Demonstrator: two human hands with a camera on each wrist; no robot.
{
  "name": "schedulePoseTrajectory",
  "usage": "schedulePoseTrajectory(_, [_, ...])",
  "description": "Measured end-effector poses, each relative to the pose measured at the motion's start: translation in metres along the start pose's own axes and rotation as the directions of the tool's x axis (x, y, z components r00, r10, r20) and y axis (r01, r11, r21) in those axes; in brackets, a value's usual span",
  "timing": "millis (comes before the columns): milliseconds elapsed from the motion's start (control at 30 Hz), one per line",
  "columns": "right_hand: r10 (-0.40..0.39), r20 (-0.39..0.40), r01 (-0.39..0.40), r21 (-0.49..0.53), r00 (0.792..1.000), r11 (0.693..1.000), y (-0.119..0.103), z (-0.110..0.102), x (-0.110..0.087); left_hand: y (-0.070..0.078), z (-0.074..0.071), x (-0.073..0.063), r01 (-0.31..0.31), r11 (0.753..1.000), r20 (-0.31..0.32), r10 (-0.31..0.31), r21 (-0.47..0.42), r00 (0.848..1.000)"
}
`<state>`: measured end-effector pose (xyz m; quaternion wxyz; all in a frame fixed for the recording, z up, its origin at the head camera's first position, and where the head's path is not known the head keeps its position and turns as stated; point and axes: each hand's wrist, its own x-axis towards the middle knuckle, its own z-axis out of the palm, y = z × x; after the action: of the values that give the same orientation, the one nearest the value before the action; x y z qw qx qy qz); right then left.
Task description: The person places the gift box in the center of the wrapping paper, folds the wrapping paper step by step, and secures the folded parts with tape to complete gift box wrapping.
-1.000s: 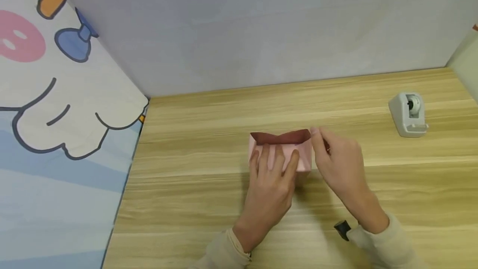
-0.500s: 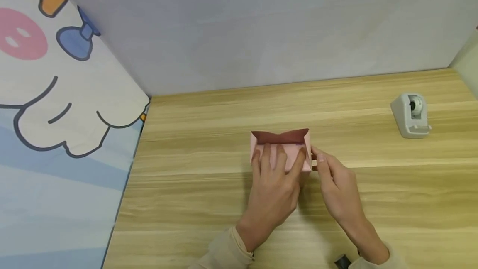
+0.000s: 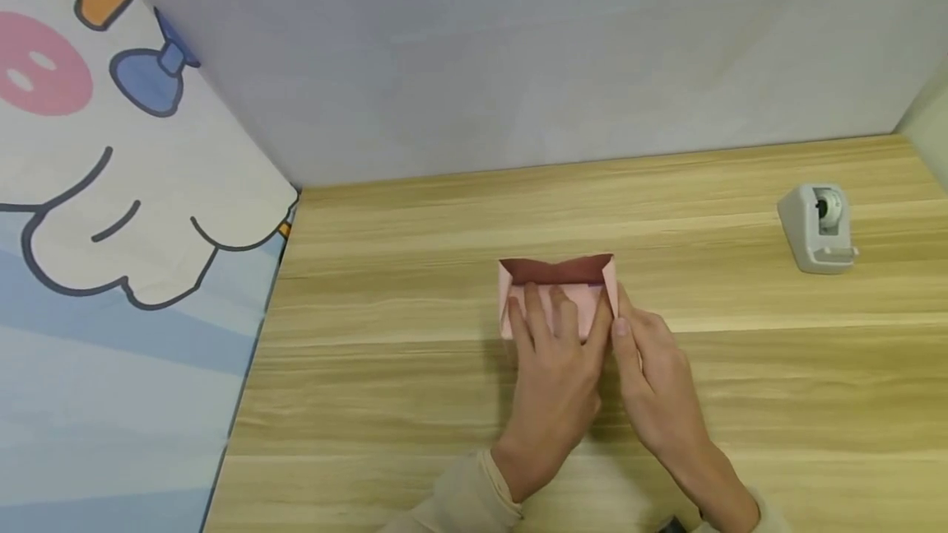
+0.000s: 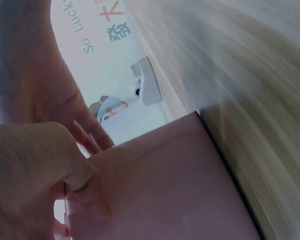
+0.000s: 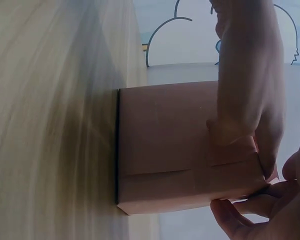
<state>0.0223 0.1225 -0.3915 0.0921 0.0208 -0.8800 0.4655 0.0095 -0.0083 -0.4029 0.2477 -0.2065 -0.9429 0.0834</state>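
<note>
A pink paper box (image 3: 563, 271) with an open top and creased side walls stands on the wooden table. My left hand (image 3: 551, 385) grips its near wall: the fingers reach down inside, while the thumb presses on the outer face, as the left wrist view shows on the box (image 4: 165, 185). At the right side wall, my right hand (image 3: 659, 385) pinches the upper edge between thumb and fingers. In the right wrist view a crease crosses the box (image 5: 160, 130) near that side. The left hand hides much of the box's inside.
A pale grey tape dispenser (image 3: 815, 229) stands at the back right of the table (image 3: 385, 270). A grey wall (image 3: 518, 64) rises behind, and a cartoon-printed panel (image 3: 133, 368) borders the left side. Beside my right sleeve a black object (image 3: 672, 526) is cut off by the frame.
My right hand came down from the box's back right corner to its right side and took hold there. My left hand shifted slightly right, and the right wall now folds more inward.
</note>
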Motion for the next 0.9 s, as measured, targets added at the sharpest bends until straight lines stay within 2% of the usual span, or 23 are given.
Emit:
schedulePoseTrajectory(167, [-0.035,-0.038,0.033,-0.059,0.999,0.998,-0.002,-0.003,0.007,0.007,0.001,0.0,0.003,0.998,0.031,-0.005,0.07,1.0])
schedulePoseTrajectory(367, [-0.106,-0.058,0.099,-0.117,0.993,0.988,0.0,-0.007,0.017,0.009,0.005,0.0,0.017,0.996,-0.002,-0.017,0.089,1.0])
schedulePoseTrajectory(467, [-0.117,-0.04,0.11,-0.147,0.992,0.983,-0.003,-0.008,0.023,0.008,0.005,0.0,0.018,0.996,-0.015,-0.017,0.083,1.0])
schedulePoseTrajectory(667, [-0.034,0.06,0.048,-0.253,0.998,0.966,-0.016,-0.014,0.038,0.007,0.004,-0.002,0.002,0.997,-0.017,-0.001,0.079,1.0])
schedulePoseTrajectory(800, [0.04,0.127,0.005,-0.33,0.991,0.944,-0.023,-0.016,0.045,0.007,0.004,-0.003,0.0,0.996,-0.007,0.0,0.09,1.0])
schedulePoseTrajectory(900, [0.065,0.145,-0.007,-0.372,0.987,0.928,-0.027,-0.017,0.048,0.007,0.004,-0.003,0.008,0.996,-0.019,-0.007,0.084,1.0])
